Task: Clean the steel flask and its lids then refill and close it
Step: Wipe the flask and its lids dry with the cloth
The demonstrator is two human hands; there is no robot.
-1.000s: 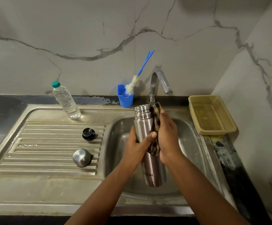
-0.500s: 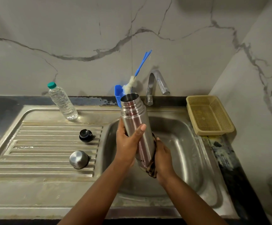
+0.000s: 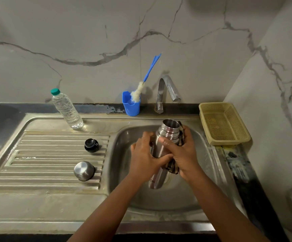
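The open steel flask (image 3: 168,131) is held upright over the sink basin (image 3: 124,145), mouth tilted slightly away. My left hand (image 3: 145,158) grips its body from the left. My right hand (image 3: 183,154) presses a dark checked cloth (image 3: 172,167) against the flask's right side, the cloth wrapping behind the neck. On the ribbed drainboard (image 3: 45,154) to the left lie the black inner lid (image 3: 91,145) and the steel cap (image 3: 84,171), dome up.
A clear water bottle with a green cap (image 3: 65,109) stands at the drainboard's back. A blue cup (image 3: 131,106) holds a bottle brush (image 3: 141,88) beside the tap (image 3: 166,91). A yellow mesh basket (image 3: 223,123) sits right of the sink, against the side wall.
The flask came down and to the right from its raised position near the blue cup. My right hand with the cloth slid from the flask's lower part up toward its neck.
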